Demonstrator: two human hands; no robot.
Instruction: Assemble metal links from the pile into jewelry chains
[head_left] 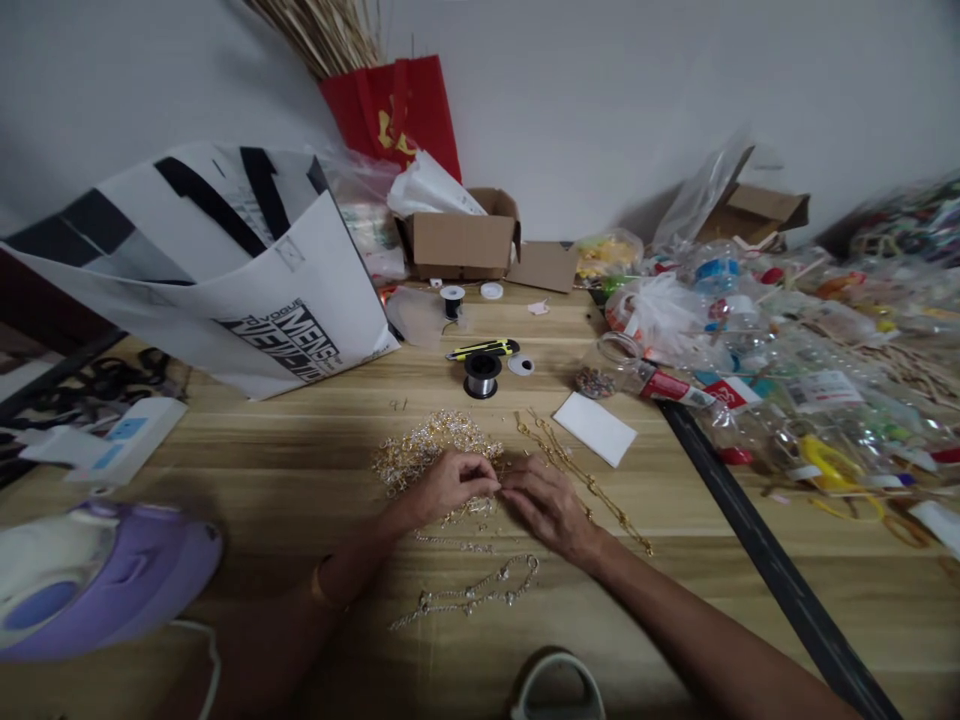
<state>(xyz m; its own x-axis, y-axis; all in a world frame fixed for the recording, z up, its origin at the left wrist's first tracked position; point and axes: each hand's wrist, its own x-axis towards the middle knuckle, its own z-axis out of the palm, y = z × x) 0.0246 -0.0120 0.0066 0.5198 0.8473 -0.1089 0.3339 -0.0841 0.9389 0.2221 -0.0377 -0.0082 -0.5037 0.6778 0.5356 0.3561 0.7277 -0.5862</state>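
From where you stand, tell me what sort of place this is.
Probably a jewellery-craft workspace: a glittering heap of gold-and-silver-coloured pieces, long gold-coloured chains and a black spool of silvery wire share the wood-grain table.

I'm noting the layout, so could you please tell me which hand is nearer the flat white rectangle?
Right. The right hand is just across the gold chains from the flat white rectangle; the left hand is farther off, at the glittering pile.
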